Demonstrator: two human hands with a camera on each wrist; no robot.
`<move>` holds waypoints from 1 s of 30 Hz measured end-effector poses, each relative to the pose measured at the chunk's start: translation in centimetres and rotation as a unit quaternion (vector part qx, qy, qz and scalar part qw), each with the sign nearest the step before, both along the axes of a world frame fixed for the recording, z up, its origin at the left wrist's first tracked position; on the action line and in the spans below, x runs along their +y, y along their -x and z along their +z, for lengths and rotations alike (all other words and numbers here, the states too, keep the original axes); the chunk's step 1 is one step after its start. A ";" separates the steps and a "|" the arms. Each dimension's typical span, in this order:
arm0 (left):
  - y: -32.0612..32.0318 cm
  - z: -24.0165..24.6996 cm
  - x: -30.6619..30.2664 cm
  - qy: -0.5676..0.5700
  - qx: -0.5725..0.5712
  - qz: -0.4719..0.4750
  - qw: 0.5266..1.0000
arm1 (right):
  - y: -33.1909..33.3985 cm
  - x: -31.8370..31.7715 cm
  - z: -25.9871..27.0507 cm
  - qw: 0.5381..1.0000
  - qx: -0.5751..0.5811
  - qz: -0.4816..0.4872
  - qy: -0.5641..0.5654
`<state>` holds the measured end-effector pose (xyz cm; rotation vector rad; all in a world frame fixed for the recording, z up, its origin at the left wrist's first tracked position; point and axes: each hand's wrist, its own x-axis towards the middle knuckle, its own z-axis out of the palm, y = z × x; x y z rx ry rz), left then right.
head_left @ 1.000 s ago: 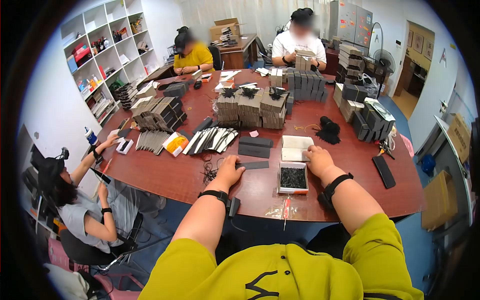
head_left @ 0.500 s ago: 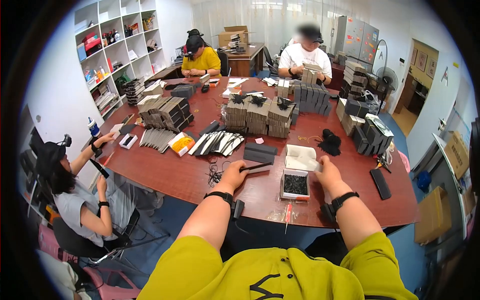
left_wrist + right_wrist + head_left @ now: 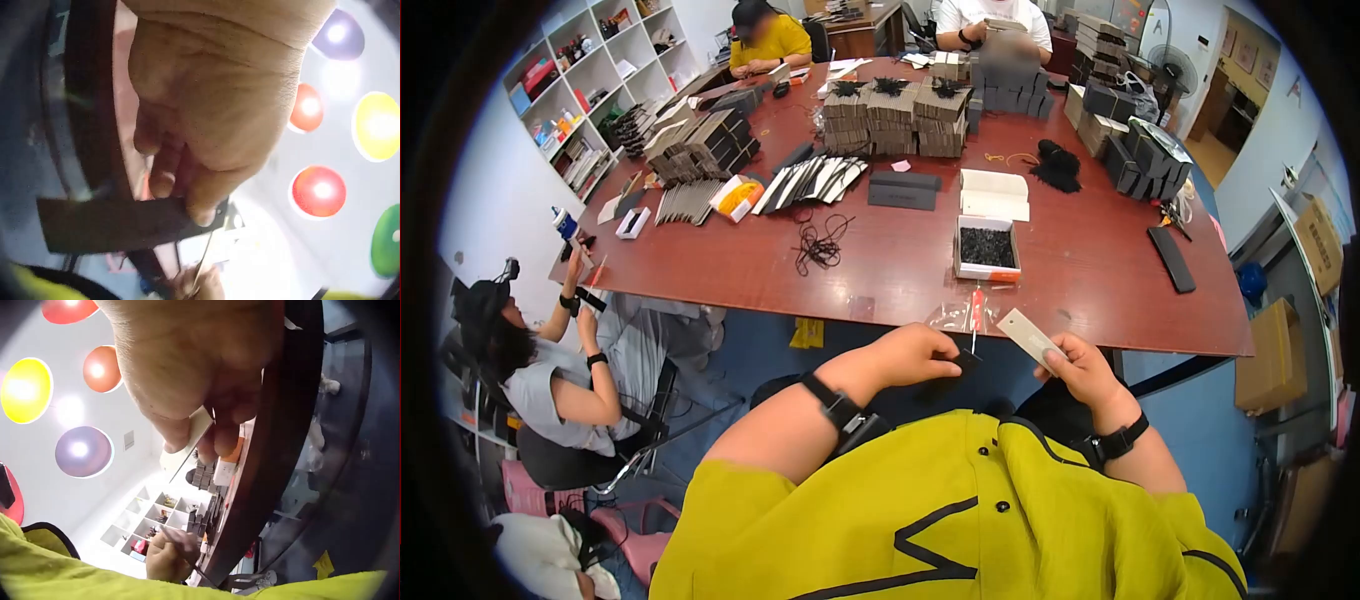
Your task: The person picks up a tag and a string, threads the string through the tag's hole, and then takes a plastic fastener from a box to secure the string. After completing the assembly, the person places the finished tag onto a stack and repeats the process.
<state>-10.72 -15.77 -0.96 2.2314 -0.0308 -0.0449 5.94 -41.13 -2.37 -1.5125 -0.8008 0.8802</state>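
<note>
Beside one reddish table (image 3: 890, 265), one dark strip (image 3: 119, 228) is pinched by the left hand (image 3: 905, 357) at one black-filled box's (image 3: 980, 269) seven o'clock, one pale tag (image 3: 1025, 336) by the right hand (image 3: 1087, 371) at five.

Head view: bright, even light; edges bowed, corners black; pale sheen on table (image 3: 900, 265). Wrist views: ceiling lamps (image 3: 317, 191) glare; left hand (image 3: 212, 106) and right hand (image 3: 187, 362) shadowed.

The two near hands (image 3: 1088, 375) hold two tags (image 3: 1028, 336); there are three bundle-topped stacks (image 3: 891, 125); one fan (image 3: 1171, 68); three other people (image 3: 535, 382).
</note>
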 end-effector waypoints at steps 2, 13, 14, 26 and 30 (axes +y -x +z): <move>-0.6 -1.6 -0.5 -0.020 0.023 0.003 1.000 | -0.2 0.7 -1.0 0.997 -0.069 0.043 0.013; -1.7 -3.8 -1.2 -0.026 0.034 0.121 0.992 | 1.8 2.0 -1.2 0.964 -0.245 0.060 0.085; -1.6 -3.7 -1.3 -0.043 0.035 0.124 0.991 | 1.9 2.2 -1.6 0.972 -0.214 0.047 0.085; -0.4 -2.4 -0.9 -0.009 0.071 0.090 0.993 | 3.1 3.4 -3.6 0.969 -0.190 0.075 0.138; -0.2 -2.6 -0.8 0.005 0.071 0.096 0.993 | 3.0 3.6 -3.5 0.961 -0.205 0.078 0.167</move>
